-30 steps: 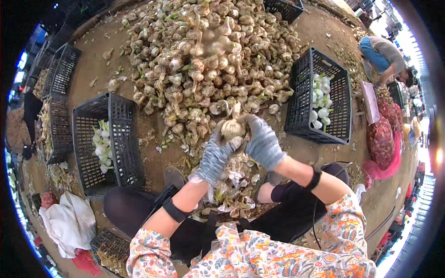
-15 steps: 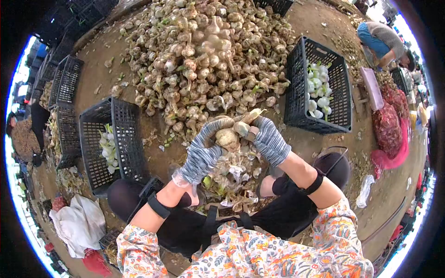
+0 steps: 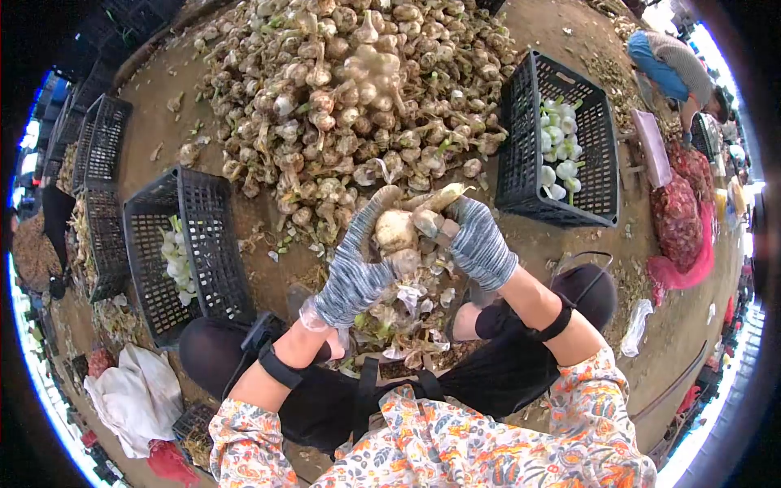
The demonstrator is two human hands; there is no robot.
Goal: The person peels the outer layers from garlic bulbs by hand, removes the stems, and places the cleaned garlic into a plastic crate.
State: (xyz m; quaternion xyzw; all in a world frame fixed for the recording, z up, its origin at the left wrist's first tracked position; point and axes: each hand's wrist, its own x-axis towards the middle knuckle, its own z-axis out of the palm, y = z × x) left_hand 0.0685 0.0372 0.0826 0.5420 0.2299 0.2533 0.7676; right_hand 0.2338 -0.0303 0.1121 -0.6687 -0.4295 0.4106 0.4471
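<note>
My left hand [image 3: 355, 264], in a grey striped glove, is wrapped round a garlic bulb [image 3: 396, 231] whose stalk points to the right. My right hand [image 3: 478, 242], gloved alike, pinches the stalk [image 3: 443, 198] close beside the bulb; whether it also holds a small tool is too hard to tell. Both hands are held close together in front of a large heap of unpeeled garlic [image 3: 325, 122]. Beneath them, loose skins and leaf scraps [image 3: 407, 313] lie on the ground between my legs.
Black crates with white peeled bulbs stand at left [image 3: 215, 244] and right [image 3: 602, 154]. A white sack [image 3: 134, 394] lies lower left. At the far right are red net bags [image 3: 677, 220] and a bent-over person [image 3: 675, 65]; another person [image 3: 39, 244] is at the far left.
The bulb in my hands has turned and shows a paler, rounder side. My right hand has moved slightly down along with its wrist. The surroundings have shifted slightly left and up in the view.
</note>
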